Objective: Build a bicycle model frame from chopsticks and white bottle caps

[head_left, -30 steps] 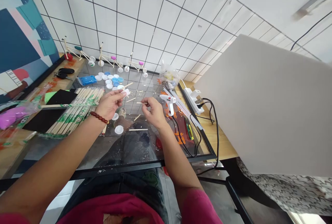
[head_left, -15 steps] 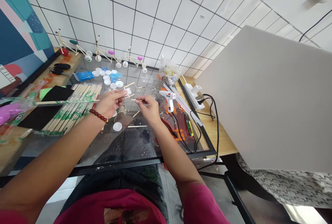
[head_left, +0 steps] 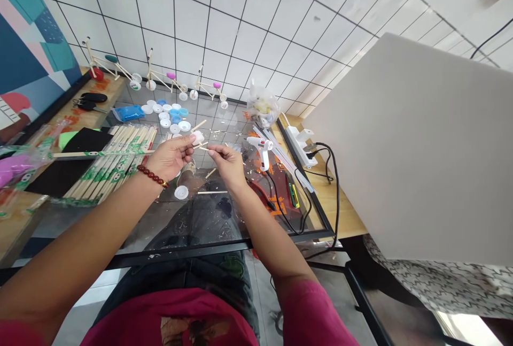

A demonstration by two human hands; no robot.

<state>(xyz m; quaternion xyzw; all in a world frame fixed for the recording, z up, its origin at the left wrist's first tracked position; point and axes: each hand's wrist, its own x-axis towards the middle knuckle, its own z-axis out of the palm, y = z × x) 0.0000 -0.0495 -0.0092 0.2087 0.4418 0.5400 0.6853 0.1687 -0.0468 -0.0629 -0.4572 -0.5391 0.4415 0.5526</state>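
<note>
Pinched in my left hand [head_left: 172,154] is a white bottle cap [head_left: 197,138] with short wooden sticks joined to it. My right hand [head_left: 227,163] grips a thin piece of wooden stick [head_left: 203,148] between thumb and fingers, its tip close to the cap's sticks; whether they touch I cannot tell. Below my hands, a loose stick [head_left: 212,192] and a white cap [head_left: 181,192] lie on the glass tabletop. To the right of my right hand stands a white hot glue gun [head_left: 260,151].
Bundled wrapped chopsticks [head_left: 116,167] lie left, near black sheets [head_left: 72,161]. White and blue caps [head_left: 175,116] sit behind my hands. Several small stick-built tricycles [head_left: 206,89] line the wall. Glue sticks [head_left: 284,156], a power strip [head_left: 300,143], red-handled pliers [head_left: 262,194] and a cutter [head_left: 292,192] are right.
My right hand has moved slightly left, bringing its stick up to the sticks on the cap. My left hand still holds the cap, now turned slightly.
</note>
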